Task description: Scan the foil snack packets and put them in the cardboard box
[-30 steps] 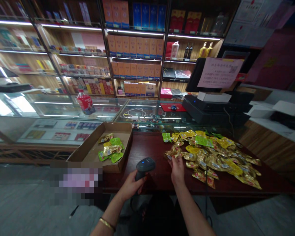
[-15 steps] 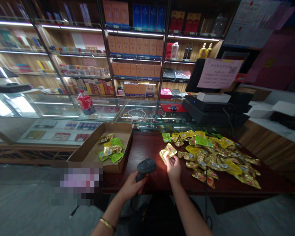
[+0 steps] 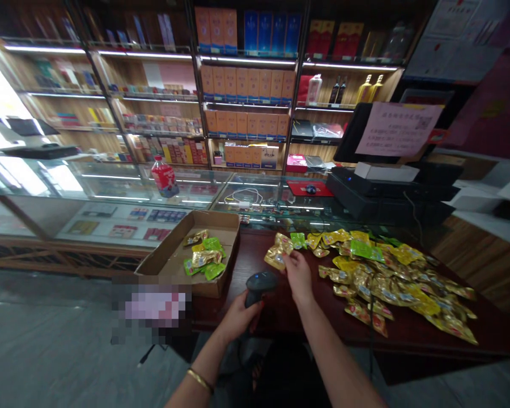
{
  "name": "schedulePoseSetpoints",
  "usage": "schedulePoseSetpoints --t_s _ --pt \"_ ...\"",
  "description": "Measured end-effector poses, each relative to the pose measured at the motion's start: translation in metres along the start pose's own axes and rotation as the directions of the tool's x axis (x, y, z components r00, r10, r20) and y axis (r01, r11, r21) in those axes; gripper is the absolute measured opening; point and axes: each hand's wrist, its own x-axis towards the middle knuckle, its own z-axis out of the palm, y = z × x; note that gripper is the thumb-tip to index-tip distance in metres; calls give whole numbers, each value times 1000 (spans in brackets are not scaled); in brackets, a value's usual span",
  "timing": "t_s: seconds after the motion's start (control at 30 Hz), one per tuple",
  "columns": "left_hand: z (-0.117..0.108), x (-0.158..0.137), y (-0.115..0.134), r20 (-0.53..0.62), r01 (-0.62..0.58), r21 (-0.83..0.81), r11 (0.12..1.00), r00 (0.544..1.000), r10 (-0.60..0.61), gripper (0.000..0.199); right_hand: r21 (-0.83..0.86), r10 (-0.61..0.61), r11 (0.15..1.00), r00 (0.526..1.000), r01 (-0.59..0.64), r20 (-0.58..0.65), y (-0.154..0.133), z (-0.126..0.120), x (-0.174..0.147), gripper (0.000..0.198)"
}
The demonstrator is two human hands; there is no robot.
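My left hand is wrapped round the handle of a dark barcode scanner, whose head points away from me over the table. In my right hand a gold foil snack packet is pinched by its edge, just above the tabletop and beyond the scanner. To the right spreads a heap of gold, yellow and green snack packets. On the left stands an open cardboard box with several green and gold packets inside.
A dark red wooden table bears the heap. Behind it are a glass counter, a red-labelled bottle, a white cable, a mouse and a monitor with a pink notice. A black cord hangs over the table's front edge.
My right hand has carried the gold packet left and away from me relative to the table. The bright scanner light on the packet is gone. The whole view has shifted slightly.
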Motion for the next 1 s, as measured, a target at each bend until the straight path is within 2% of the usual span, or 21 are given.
schedulePoseSetpoints --t_s 0.07,0.13,0.2,0.23,0.3,0.33,0.37,0.4,0.47,0.53,0.57,0.63,0.73,0.8,0.83,0.87,0.9,0.93,1.0 --pt "0 1 -1 -7 -3 2 1000 1000 3 45 49 1 999 979 -11 203 -20 46 -1 49" --pt "0 1 0 3 -15 32 999 1000 15 43 71 27 996 929 -57 368 -32 85 0 48" --pt "-1 1 1 15 -24 56 998 1000 23 41 42 -9 999 907 -9 421 -35 103 3 42" --pt "-1 0 2 19 -25 60 998 1000 24 41 -6 -52 998 910 59 410 -34 100 6 37" --pt "-2 0 2 23 -21 55 998 1000 20 42 -201 -163 949 924 243 347 -29 73 12 25" --pt "-2 0 2 22 -16 47 999 1000 15 43 -351 -211 880 925 321 315 -26 51 16 22" --pt "-2 0 1 22 -10 39 999 1000 10 44 -521 -250 770 926 368 284 -23 24 20 24" --pt "-2 0 0 20 -6 30 1000 1000 6 45 -683 -274 626 926 376 258 -21 -4 24 29" --pt "-3 1 -2 15 -1 10 1000 1000 0 46 -902 -263 318 941 293 213 -21 -58 31 44" --pt "-4 2 -4 14 -2 -4 1000 1000 2 46 -984 -210 85 968 160 139 -23 -100 37 49" --pt "-4 2 -5 14 -5 -6 1000 1000 5 46 -994 -179 4 978 114 111 -24 -115 39 48" --pt "-4 2 -5 16 -9 -3 1000 1000 9 46 -992 -112 -99 990 74 85 -27 -133 41 45" --pt "-4 2 -4 17 -16 5 1000 1000 16 46 -982 -61 -172 994 81 92 -30 -141 44 41" --pt "-3 1 -4 18 -17 8 1000 1000 17 47 -981 -51 -162 992 106 115 -29 -138 47 36" --pt "-3 1 -3 16 -17 11 1000 1000 16 47 -985 -52 -107 989 132 138 -27 -135 49 33" --pt "-3 0 -3 14 -15 14 1000 1000 15 48 -988 -57 -4 986 157 157 -24 -131 50 30" --pt "-2 0 -3 12 -14 19 1000 1000 14 48 -972 -63 152 984 177 169 -19 -126 50 27" --pt "-2 0 -3 15 -14 26 1000 1000 13 48 -920 -70 349 984 179 165 -13 -119 50 27" --pt "-3 -1 -2 33 -17 48 999 999 15 48 -674 -53 731 993 109 104 2 -102 45 33"
